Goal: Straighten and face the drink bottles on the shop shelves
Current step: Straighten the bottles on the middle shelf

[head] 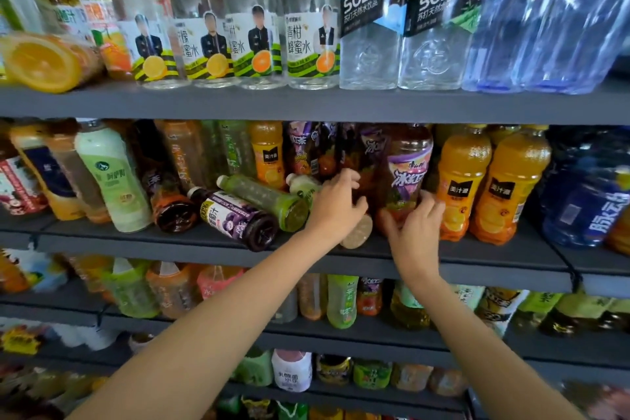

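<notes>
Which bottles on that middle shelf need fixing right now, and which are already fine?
Needs fixing:
- iced tea bottle, held by right hand
- left hand beside it
- toppled grape juice bottle
- toppled green bottle

Fine:
- orange juice bottles
- soda waters

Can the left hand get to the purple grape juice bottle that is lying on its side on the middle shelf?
Probably yes. The grape juice bottle lies at the shelf's front edge, just left of the left hand, with nothing in front of it. The hand rests on another bottle and would have to let go first.

Fallen purple bottle and green bottle block middle shelf left of centre; bare front strip right; upright rows packed tight behind
</notes>
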